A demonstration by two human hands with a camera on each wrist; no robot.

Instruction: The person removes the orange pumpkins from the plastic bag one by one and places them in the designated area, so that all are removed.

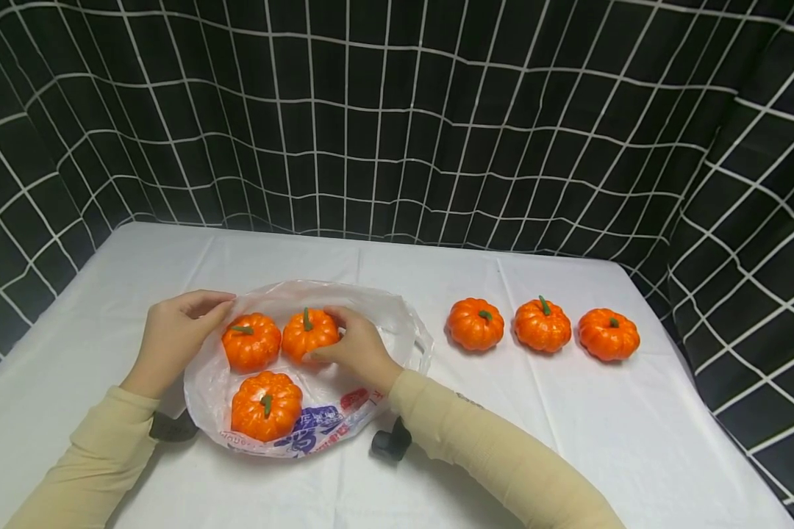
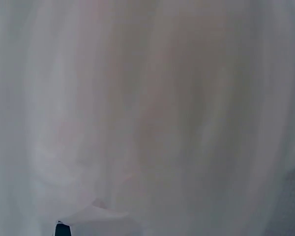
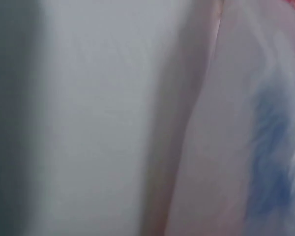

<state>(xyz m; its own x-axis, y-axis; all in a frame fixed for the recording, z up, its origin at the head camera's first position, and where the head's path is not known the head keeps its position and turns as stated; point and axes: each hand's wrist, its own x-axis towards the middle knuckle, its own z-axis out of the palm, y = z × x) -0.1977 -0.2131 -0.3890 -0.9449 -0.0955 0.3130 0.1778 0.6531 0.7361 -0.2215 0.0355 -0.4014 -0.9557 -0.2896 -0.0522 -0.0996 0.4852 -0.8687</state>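
A white plastic bag (image 1: pixel 344 294) with blue and red print lies spread on the table with its mouth upward. Three small orange pumpkins are inside: one at the left (image 1: pixel 253 344), one toward the front (image 1: pixel 267 406), and a pumpkin (image 1: pixel 298 342) beside the right hand. My right hand (image 1: pixel 357 349) reaches over the bag's right side and grips that last pumpkin between thumb and fingers. At the bag's left edge, my left hand (image 1: pixel 181 330) pinches the rim. Blurred plastic (image 2: pixel 152 123) fills the left wrist view; the right wrist view shows the printed bag side (image 3: pixel 226 147).
On the right of the white-clothed table (image 1: pixel 536 411) three more pumpkins stand in a row: a near one (image 1: pixel 475 324), a middle one (image 1: pixel 542 326) and an outer one (image 1: pixel 609 335). A black curtain with a white grid (image 1: pixel 397 132) hangs behind and at the sides.
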